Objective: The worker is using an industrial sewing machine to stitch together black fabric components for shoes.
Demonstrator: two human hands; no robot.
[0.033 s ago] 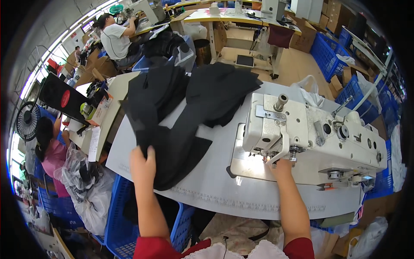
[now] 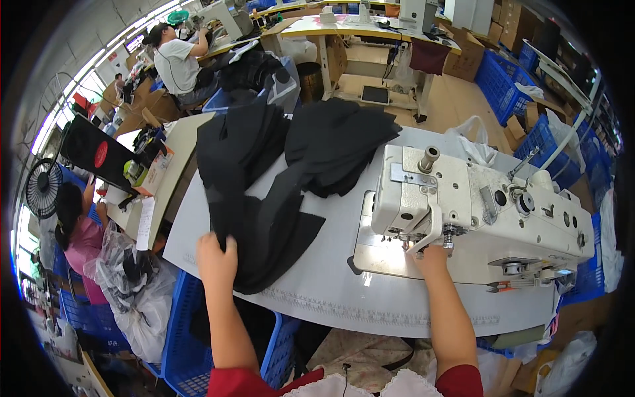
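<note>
Left hand: our fingers pinch the black cloth on the table, left of the sewing machine
Right hand: fingers hidden; we cannot tell their grip
Cloth: tugging could drag loose layers askew
Sewing machine: reaching blind, we could nip fingers
Blue basket: dark material
Clear bag: dark pieces
</note>
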